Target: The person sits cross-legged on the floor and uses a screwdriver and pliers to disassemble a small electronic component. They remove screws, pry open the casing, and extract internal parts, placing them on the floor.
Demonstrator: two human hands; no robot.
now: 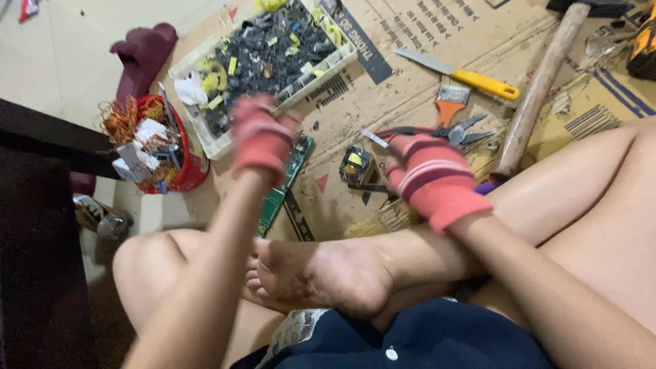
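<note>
gloved right hand (432, 176) on pliers (437, 132) — left hand (262, 135) raised, blurred

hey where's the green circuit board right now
In the head view the green circuit board lies on the cardboard just below the gloved left hand, left of the small transformer and under the white parts tray.

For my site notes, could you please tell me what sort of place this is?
Probably an informal floor workspace for taking electronics apart: flattened cardboard serves as the work surface, a white tray holds dark scrap components, a red basket holds copper wire, and a hammer and pliers lie nearby.
</note>
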